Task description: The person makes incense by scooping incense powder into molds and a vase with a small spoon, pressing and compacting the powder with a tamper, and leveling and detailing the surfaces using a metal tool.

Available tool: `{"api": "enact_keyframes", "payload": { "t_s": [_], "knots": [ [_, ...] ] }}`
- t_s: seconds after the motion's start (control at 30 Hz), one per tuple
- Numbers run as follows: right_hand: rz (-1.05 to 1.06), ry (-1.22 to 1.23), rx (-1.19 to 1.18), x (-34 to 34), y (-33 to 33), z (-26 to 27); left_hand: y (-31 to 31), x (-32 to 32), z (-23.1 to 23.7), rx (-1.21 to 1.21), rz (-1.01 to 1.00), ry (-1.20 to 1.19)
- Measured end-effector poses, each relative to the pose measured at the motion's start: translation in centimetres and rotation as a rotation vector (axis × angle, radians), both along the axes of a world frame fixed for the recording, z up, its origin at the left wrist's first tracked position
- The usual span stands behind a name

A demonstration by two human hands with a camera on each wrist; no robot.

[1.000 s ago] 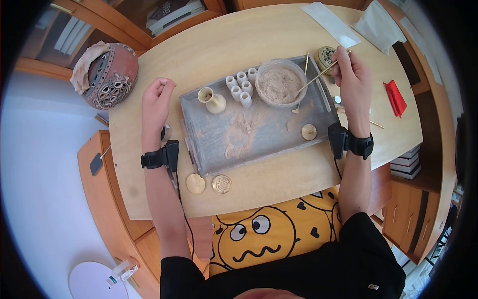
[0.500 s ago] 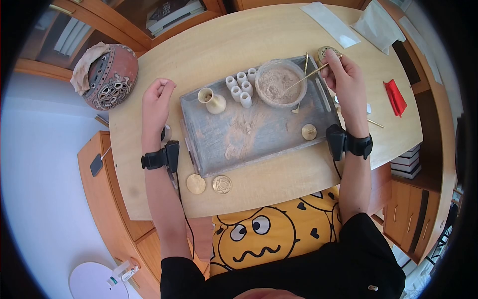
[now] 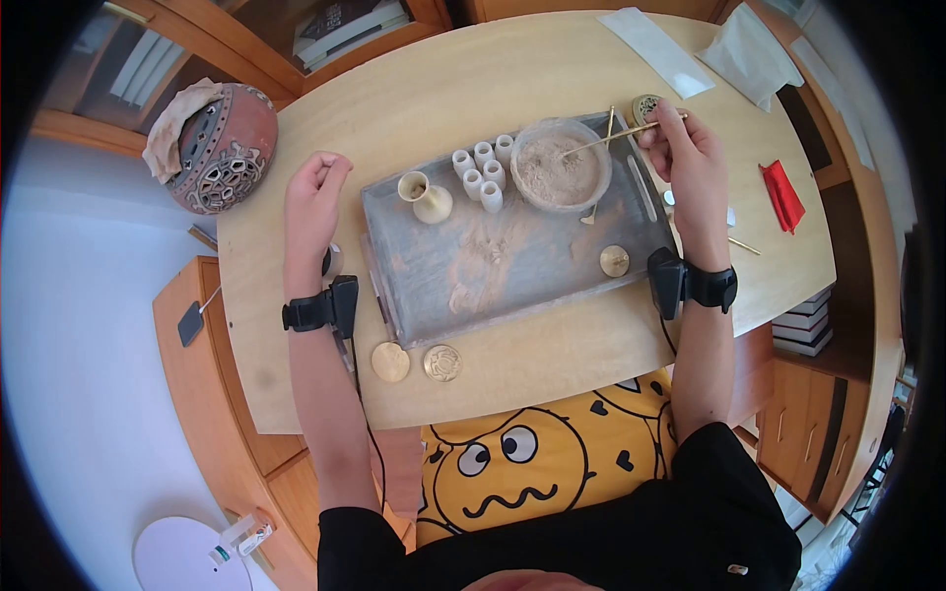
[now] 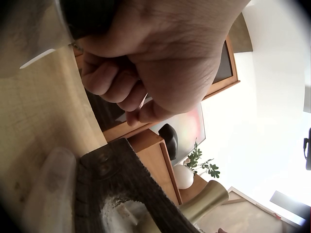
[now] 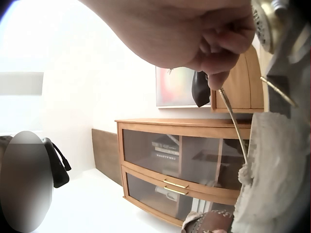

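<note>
My right hand (image 3: 693, 167) pinches a slim brass-coloured rod (image 3: 616, 136) between thumb and fingers. Its far end dips into pale brown powder (image 3: 552, 177) inside a cloudy round bowl (image 3: 562, 208). Powder clings in a clump around that end in the right wrist view. The bowl stands at the back right of a grey wooden tray (image 3: 562, 286). My left hand (image 3: 313, 205) is at the tray's left side, its fingers loosely curled and holding nothing. Closest to it on the tray is a small brass vase (image 3: 432, 204).
Several white cylinders (image 3: 472, 183) stand beside the bowl. A round brass piece (image 3: 614, 261) sits at the tray's right front, and two brass discs (image 3: 391, 361) lie before the tray. An openwork brass lid (image 3: 645, 106), a red pouch (image 3: 782, 196) and a patterned pot (image 3: 229, 153) surround it.
My right hand has shifted left and slightly toward me, carrying the rod. The rod's end went from the bowl's right side leftward, then toward the back, through the powder. The left hand stays put.
</note>
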State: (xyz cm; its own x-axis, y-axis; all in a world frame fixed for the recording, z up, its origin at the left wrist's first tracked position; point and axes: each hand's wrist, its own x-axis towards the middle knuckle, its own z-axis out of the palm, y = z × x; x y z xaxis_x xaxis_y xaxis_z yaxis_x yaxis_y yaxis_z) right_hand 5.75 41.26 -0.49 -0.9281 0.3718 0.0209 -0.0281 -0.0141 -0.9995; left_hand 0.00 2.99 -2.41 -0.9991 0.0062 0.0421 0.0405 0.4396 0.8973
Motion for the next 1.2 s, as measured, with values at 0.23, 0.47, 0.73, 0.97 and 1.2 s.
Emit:
{"api": "enact_keyframes", "payload": {
  "t_s": [0.23,0.47,0.73,0.97,1.2],
  "knots": [
    [-0.002,0.056,-0.101,0.0,-0.7,0.2,-0.1,-0.1,0.0,0.014,-0.014,0.006],
    [0.025,0.069,-0.124,0.3,-4.1,1.7,0.0,-0.3,-0.3,0.042,0.005,0.019],
    [0.141,0.036,-0.115,0.5,-8.2,3.4,0.3,-0.1,-0.1,0.061,0.008,0.004],
    [0.171,0.073,-0.054,0.5,-9.7,3.1,0.2,-0.2,-0.1,0.065,-0.007,0.009],
    [0.223,0.210,0.175,1.4,-10.5,2.8,0.0,-0.3,-0.4,0.064,-0.014,0.006]
  ]
}}
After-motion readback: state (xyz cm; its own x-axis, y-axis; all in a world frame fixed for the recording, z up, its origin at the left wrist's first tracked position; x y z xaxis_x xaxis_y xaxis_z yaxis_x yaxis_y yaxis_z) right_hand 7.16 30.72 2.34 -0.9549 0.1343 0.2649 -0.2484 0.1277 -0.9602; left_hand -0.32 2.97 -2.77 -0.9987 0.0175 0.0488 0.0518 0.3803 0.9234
